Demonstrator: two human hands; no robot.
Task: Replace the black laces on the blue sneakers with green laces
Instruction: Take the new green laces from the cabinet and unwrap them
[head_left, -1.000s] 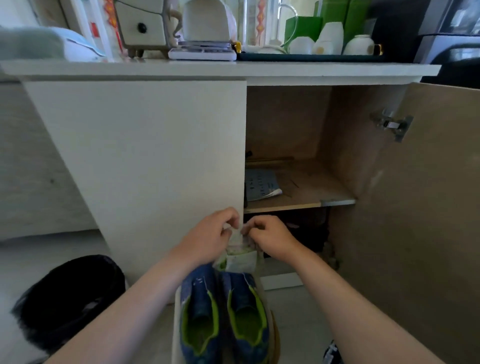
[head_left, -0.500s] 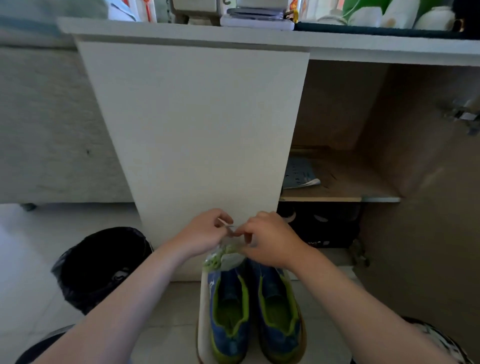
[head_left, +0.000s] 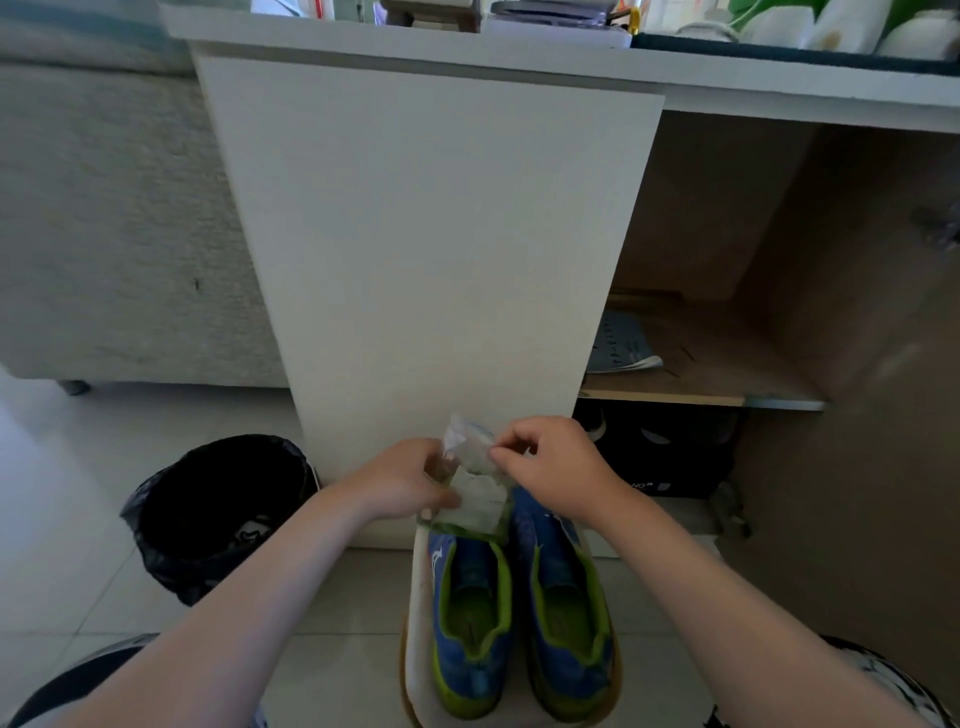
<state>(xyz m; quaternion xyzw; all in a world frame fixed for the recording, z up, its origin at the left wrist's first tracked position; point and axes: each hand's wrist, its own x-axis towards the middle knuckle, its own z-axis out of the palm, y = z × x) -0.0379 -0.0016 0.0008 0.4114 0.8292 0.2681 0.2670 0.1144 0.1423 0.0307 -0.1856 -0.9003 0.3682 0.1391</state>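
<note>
Two blue sneakers with lime-green lining stand side by side, the left sneaker (head_left: 470, 618) and the right sneaker (head_left: 569, 613), heels toward me, on a pale stool top (head_left: 418, 644). No laces show on them from here. Above their toes I hold a small clear plastic packet (head_left: 475, 480) with green laces inside. My left hand (head_left: 402, 486) grips the packet's left side. My right hand (head_left: 553, 467) pinches its top edge with thumb and forefinger.
A white cabinet door (head_left: 431, 244) stands right behind the shoes. To its right, the open cabinet has a shelf (head_left: 691, 374) with a paper on it and a dark box (head_left: 660, 457) below. A black-lined bin (head_left: 223, 509) sits on the floor at left.
The view has tilted down and shifted, so the shoes sit more to the right. The packet's top now sticks up above my fingers, with my hands a little further apart.
</note>
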